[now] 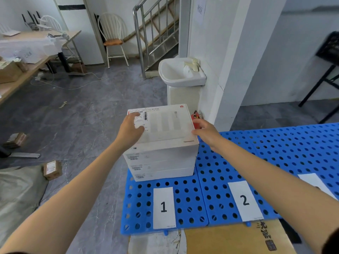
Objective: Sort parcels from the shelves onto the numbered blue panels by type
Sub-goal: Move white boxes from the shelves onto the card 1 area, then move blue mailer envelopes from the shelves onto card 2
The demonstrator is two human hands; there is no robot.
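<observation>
A stack of several flat white boxes (161, 167) stands at the back of the blue perforated panel (185, 198) that carries the paper label "1" (163, 207). The top white box (165, 123) bears a shipping label and the word HarmonyOS. My left hand (131, 129) lies over its near left corner. My right hand (205, 132) grips its right edge, thumb on top. The panel labelled "2" (244, 199) lies bare to the right, and a third panel (293, 143) beyond it has a label partly hidden by my right arm.
A white sink (180, 73) and a white pillar (231, 70) stand right behind the stack, with a red object (195, 118) at the pillar's foot. Small brown parcels (52, 169) lie on the grey floor to the left. A cardboard sheet (238, 239) lies at the panels' near edge.
</observation>
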